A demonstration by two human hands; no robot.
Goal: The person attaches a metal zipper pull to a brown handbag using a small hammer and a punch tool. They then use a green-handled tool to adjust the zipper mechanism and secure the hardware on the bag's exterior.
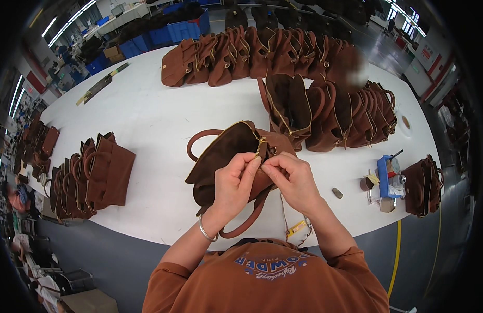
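- My left hand, fingertips closed, pinched the zip of an open bag.
- My right hand pinched beside it, on what I couldn't tell.
- More bags stood beyond.

The table is big and white. An open brown handbag sits on it, by the left hand and right hand. A bunch of brown handbags stands left of the grip, and a long row of handbags stands far past it. Right of the grip are a small grey lump and a blue box.
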